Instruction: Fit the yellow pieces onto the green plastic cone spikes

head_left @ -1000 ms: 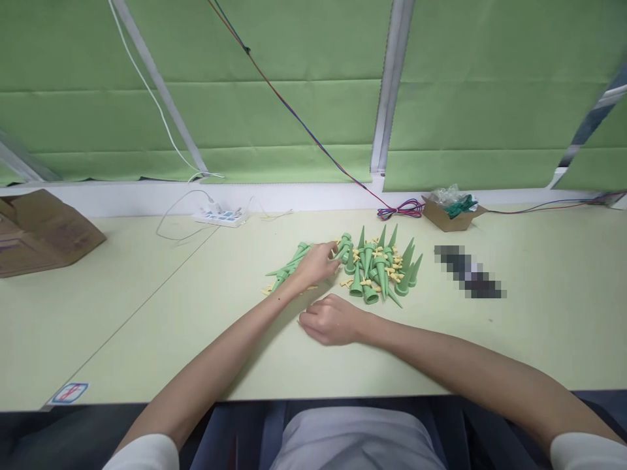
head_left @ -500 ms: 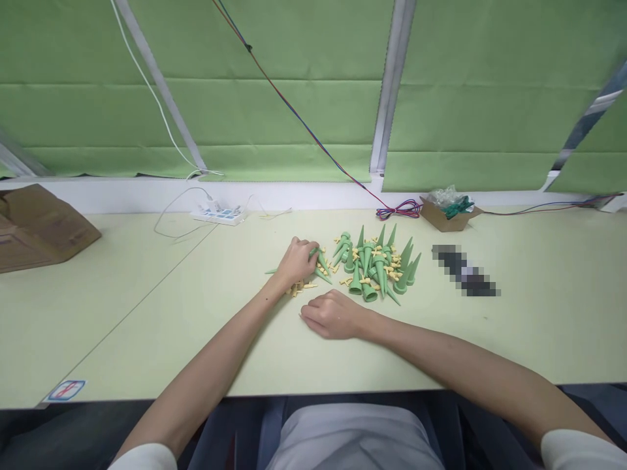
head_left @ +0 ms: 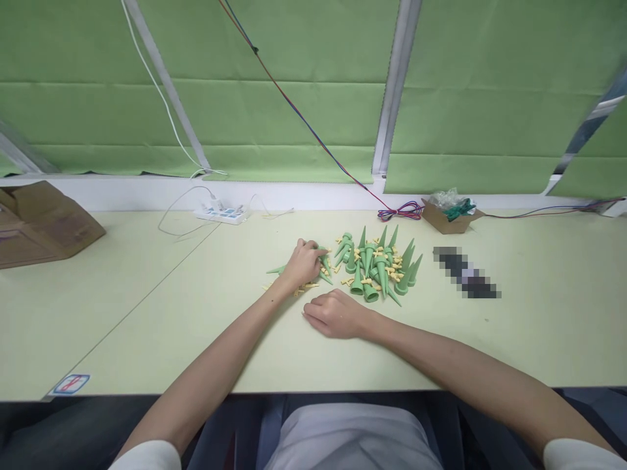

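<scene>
Left hand (head_left: 302,264) grip closed over half-hidden green cones (head_left: 321,265); right hand (head_left: 336,314) grip unclear

A pixelated patch (head_left: 467,273) hides something on the table; the left hand (head_left: 304,262) covers several green spikes (head_left: 324,266).

The pale table (head_left: 147,313) carries green spikes (head_left: 379,267) at its middle, a power strip (head_left: 221,214) and small box (head_left: 448,215) along the far edge, a cardboard box (head_left: 44,222) at the left edge.
</scene>
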### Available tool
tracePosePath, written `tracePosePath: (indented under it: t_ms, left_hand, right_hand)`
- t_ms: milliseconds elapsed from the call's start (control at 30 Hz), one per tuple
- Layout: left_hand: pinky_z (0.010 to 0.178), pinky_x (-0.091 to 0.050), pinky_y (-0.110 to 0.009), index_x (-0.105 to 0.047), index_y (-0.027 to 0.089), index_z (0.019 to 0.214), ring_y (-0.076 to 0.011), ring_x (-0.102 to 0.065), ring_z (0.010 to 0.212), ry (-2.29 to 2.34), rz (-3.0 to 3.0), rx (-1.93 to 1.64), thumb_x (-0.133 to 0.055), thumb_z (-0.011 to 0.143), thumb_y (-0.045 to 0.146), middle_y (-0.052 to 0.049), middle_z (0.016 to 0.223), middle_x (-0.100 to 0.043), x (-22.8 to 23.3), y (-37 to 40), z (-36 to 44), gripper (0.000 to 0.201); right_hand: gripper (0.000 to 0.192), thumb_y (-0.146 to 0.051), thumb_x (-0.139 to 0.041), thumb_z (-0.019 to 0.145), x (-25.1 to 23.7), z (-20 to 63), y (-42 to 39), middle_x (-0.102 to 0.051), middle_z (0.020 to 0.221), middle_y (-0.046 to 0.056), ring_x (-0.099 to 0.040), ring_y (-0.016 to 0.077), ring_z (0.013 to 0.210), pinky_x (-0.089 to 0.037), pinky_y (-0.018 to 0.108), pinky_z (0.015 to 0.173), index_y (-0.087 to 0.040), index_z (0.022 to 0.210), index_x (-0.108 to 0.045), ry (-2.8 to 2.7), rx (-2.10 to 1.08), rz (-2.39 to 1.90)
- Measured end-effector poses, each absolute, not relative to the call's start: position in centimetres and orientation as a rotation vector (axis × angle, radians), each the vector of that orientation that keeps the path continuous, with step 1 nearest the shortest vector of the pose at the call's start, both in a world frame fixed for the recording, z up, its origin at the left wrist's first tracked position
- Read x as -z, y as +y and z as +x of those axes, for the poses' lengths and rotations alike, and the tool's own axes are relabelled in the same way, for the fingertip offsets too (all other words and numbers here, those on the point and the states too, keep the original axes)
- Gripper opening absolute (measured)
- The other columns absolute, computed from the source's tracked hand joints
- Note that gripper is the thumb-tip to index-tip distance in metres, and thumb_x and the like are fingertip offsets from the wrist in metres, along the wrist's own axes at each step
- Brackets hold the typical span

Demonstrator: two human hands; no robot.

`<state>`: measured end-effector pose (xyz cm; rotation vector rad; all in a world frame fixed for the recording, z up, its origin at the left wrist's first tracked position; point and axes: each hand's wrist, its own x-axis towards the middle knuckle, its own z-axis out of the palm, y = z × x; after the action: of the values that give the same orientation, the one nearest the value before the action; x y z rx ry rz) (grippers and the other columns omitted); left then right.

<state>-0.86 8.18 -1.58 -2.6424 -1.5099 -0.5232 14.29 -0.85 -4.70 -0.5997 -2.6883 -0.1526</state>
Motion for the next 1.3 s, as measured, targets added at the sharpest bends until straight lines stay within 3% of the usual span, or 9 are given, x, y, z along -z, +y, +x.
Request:
tracePosePath:
  t_ms: [267,867,1100,1233,1300]
  left_hand:
    - [0.093,-0.040,-0.047,-0.077,0.021,0.116,-0.0329,-0.049,0.106,-1.593,-2.590,0.449,-0.043,0.089,0.009,-0.019,0.106,-0.062,2.3,8.2,-0.1,0.045]
    - [0.093,-0.044,-0.043,-0.076,0.019,0.113,-0.0314,-0.050,0.107,-1.618,-2.528,0.495,-0.046,0.086,-0.001,-0.016,0.111,-0.061,2.1,8.2,-0.3,0.045]
    - [0.090,-0.045,-0.043,-0.074,0.020,0.117,-0.0308,-0.055,0.102,-1.499,-2.393,0.760,-0.053,0.095,0.015,-0.015,0.112,-0.064,-0.5,7.9,-1.5,0.031]
    - [0.085,-0.046,-0.039,-0.070,0.018,0.114,-0.0271,-0.059,0.092,-1.443,-2.384,1.027,-0.054,0.098,0.026,-0.010,0.095,-0.067,-1.9,6.3,-2.1,0.024]
    - [0.077,-0.045,-0.036,-0.068,0.019,0.101,-0.0245,-0.059,0.083,-1.470,-2.443,1.082,-0.054,0.099,0.028,-0.007,0.085,-0.067,-1.8,5.3,-2.3,0.017]
  right_hand:
    - [0.025,-0.019,-0.045,0.102,4.5,14.3,-0.9,-0.065,0.070,0.002,-0.050,0.0129,0.058,-0.024,0.030,0.060,-0.018,0.079,-0.056,-2.683,0.128,-0.593]
    - [0.024,-0.021,-0.044,0.102,4.5,14.3,-1.0,-0.066,0.074,0.002,-0.051,0.0131,0.062,-0.025,0.030,0.062,-0.018,0.081,-0.055,-2.678,0.070,-0.628]
    - [0.026,-0.021,-0.042,0.103,4.4,14.3,-1.0,-0.064,0.073,0.002,-0.050,0.0135,0.061,-0.025,0.030,0.061,-0.018,0.082,-0.057,-2.694,0.101,-0.628]
    - [0.026,-0.022,-0.041,0.104,4.3,14.2,-1.0,-0.064,0.073,0.002,-0.049,0.0133,0.060,-0.025,0.030,0.060,-0.018,0.084,-0.057,-2.697,0.115,-0.637]
    - [0.025,-0.022,-0.042,0.103,4.3,14.2,-1.0,-0.065,0.074,0.002,-0.049,0.0130,0.060,-0.024,0.030,0.060,-0.018,0.083,-0.057,-2.690,0.113,-0.634]
